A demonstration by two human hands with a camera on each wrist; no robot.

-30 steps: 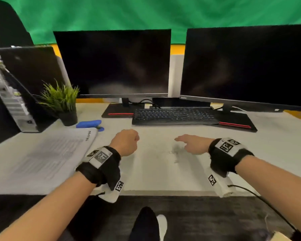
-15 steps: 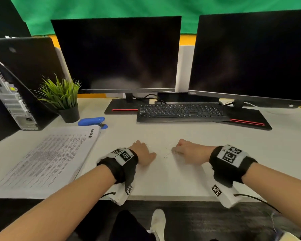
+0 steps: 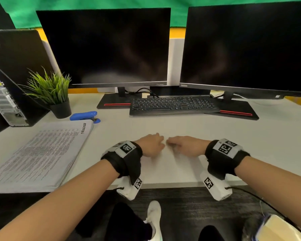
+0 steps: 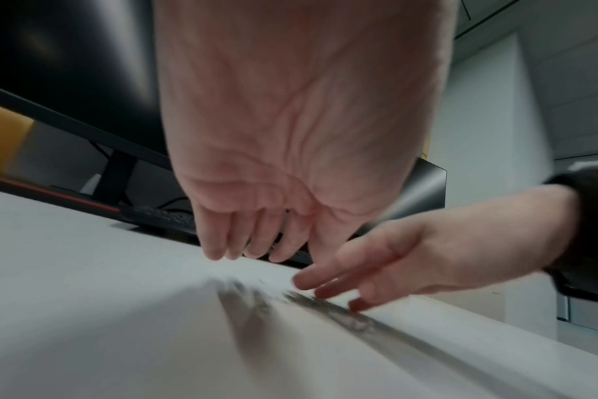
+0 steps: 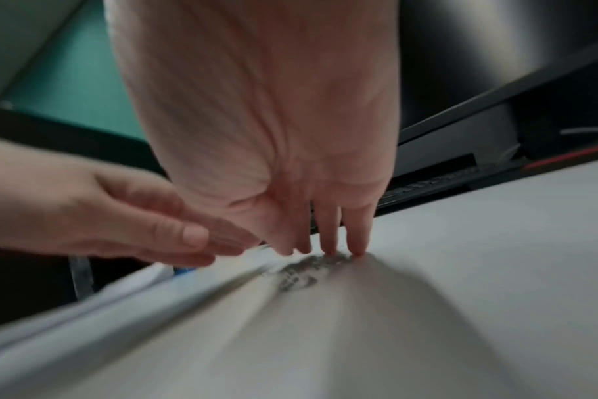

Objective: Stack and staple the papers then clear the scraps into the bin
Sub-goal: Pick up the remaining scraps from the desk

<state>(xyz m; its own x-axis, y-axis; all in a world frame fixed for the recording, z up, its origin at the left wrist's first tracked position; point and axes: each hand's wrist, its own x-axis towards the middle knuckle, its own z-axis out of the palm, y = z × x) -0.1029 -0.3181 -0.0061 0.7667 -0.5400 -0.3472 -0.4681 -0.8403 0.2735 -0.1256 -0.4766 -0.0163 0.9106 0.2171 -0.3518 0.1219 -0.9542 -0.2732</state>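
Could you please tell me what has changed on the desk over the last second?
The left hand and right hand have swept toward each other, almost touching, raking the small scraps together with straight fingers. Neither holds anything. The paper stack and blue stapler stayed put.

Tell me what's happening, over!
Both hands open: left, right, fingers on desk. Scraps heaped between them. Papers stacked left. Nothing blocking.
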